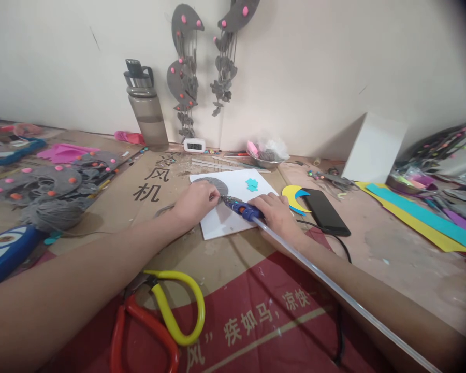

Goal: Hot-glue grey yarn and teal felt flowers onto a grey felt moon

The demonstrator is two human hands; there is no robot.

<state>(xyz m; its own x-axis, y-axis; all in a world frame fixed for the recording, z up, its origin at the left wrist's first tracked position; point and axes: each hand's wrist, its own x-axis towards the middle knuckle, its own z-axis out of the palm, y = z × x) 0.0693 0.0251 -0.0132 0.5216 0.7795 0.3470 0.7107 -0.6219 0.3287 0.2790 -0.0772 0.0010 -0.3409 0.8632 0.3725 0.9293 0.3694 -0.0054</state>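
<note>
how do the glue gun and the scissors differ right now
Use: the glue gun is in the right hand, while the scissors lie unheld on the cardboard.
Colour: the glue gun is mostly blue; the scissors have one red and one yellow handle.
Shape: the glue gun has a long translucent stick running out its back; the scissors show two wide loops.
Both are hand tools.

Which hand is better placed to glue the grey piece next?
Right, probably: the right hand holds the glue gun, which points toward the grey piece. The left hand is pinched at that piece; what it holds is unclear.
</note>
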